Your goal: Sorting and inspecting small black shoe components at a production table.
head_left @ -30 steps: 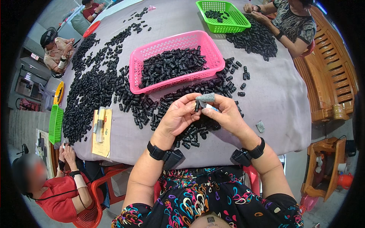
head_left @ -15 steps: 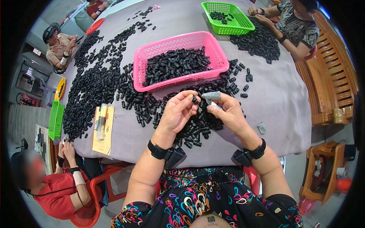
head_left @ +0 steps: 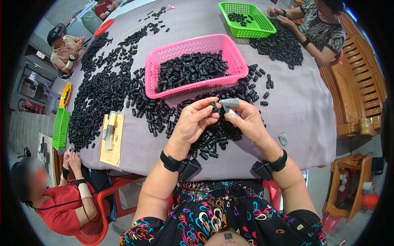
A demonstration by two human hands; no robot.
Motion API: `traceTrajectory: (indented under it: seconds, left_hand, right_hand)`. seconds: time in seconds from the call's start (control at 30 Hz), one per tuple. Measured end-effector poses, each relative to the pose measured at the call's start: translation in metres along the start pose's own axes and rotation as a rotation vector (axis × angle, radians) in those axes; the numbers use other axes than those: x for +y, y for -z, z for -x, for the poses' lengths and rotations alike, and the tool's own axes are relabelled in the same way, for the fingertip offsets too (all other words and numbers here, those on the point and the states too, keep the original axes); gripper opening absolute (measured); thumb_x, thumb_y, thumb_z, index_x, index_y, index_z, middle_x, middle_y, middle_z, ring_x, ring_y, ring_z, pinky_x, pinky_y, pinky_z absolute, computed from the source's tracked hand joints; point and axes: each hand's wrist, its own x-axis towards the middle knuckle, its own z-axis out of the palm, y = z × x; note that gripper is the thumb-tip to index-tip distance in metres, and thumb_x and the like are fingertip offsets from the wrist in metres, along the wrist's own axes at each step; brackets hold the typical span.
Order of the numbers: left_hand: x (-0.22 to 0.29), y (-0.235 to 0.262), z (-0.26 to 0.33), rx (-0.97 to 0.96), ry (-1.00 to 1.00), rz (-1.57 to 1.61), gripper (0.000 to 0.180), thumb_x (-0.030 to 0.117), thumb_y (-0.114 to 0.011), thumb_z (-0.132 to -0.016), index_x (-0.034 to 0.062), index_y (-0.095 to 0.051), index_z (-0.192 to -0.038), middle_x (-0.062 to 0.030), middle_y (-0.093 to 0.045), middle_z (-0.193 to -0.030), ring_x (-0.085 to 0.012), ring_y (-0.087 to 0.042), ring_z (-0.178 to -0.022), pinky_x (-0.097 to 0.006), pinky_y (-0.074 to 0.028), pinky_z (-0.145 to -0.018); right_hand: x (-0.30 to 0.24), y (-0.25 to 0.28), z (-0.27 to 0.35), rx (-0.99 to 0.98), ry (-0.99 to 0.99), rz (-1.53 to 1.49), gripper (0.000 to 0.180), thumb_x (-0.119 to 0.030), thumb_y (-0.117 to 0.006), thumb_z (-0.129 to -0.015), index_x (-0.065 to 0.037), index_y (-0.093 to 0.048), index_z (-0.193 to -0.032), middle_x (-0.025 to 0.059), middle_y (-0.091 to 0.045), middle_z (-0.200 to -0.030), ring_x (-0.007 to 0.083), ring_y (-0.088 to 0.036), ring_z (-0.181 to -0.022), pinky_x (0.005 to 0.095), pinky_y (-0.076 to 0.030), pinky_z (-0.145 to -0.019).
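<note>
I am in what looks like a small workshop in a homely room. Around the pink basket point(head_left: 188, 47), small black parts point(head_left: 98, 92) lie heaped over my cloth-covered table point(head_left: 303, 102). Left of that basket sit a person in beige point(head_left: 61, 52) and another in red point(head_left: 61, 209); beyond its right end, one in a patterned top point(head_left: 322, 33). Farther right stands a slatted wooden bench point(head_left: 340, 92).
</note>
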Motion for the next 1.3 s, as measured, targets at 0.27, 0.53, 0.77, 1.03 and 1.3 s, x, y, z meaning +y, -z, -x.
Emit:
traceTrajectory:
  seconds: [0.27, 0.53, 0.77, 1.03, 1.3]
  left_hand:
    - [-0.003, 0.006, -0.001, -0.032, -0.050, -0.009, 0.032, 0.009, -0.060, -0.093, -0.0031, -0.056, -0.123, -0.0089, -0.066, -0.100, -0.0178, -0.068, -0.088, -0.033, -0.058, -0.081]
    - [-0.002, 0.000, 0.002, 0.009, -0.080, -0.086, 0.031, 0.012, -0.059, -0.094, -0.0028, -0.058, -0.121, -0.0066, -0.066, -0.096, -0.0174, -0.067, -0.086, -0.034, -0.058, -0.081]
    - [0.001, -0.003, 0.002, 0.057, -0.086, -0.127, 0.029, 0.014, -0.055, -0.097, -0.0036, -0.059, -0.119, -0.0062, -0.065, -0.092, -0.0150, -0.068, -0.080, -0.025, -0.059, -0.070]
    - [-0.002, 0.000, 0.000, 0.064, -0.072, -0.120, 0.024, 0.011, -0.057, -0.095, -0.0027, -0.061, -0.115, -0.0054, -0.064, -0.091, -0.0116, -0.066, -0.074, -0.022, -0.057, -0.063]
    - [-0.002, -0.004, 0.000, 0.101, -0.040, -0.185, 0.023, 0.004, -0.062, -0.090, -0.0005, -0.060, -0.112, -0.0064, -0.064, -0.093, -0.0129, -0.065, -0.076, -0.023, -0.058, -0.067]
  right_hand:
    - [0.006, 0.000, 0.000, -0.029, 0.012, 0.005, 0.029, -0.010, -0.063, -0.089, -0.001, -0.060, -0.117, 0.0001, -0.064, -0.104, 0.0059, -0.056, -0.093, 0.0234, -0.046, -0.083]
    - [0.006, -0.001, 0.000, -0.023, 0.002, 0.021, 0.028, -0.013, -0.064, -0.089, -0.001, -0.061, -0.115, -0.0006, -0.064, -0.101, 0.0055, -0.055, -0.091, 0.0233, -0.046, -0.082]
    - [0.008, -0.001, 0.000, -0.031, 0.008, 0.020, 0.030, -0.012, -0.064, -0.090, -0.001, -0.061, -0.117, -0.0009, -0.063, -0.100, 0.0052, -0.054, -0.090, 0.0229, -0.046, -0.081]
    - [0.009, 0.000, 0.002, -0.055, 0.013, 0.009, 0.031, -0.012, -0.064, -0.090, 0.000, -0.059, -0.118, -0.0001, -0.062, -0.102, 0.0055, -0.054, -0.092, 0.0232, -0.046, -0.082]
    - [0.007, 0.001, 0.001, -0.055, 0.013, 0.048, 0.031, -0.011, -0.063, -0.090, 0.000, -0.059, -0.118, 0.0010, -0.063, -0.103, 0.0067, -0.056, -0.094, 0.0249, -0.046, -0.085]
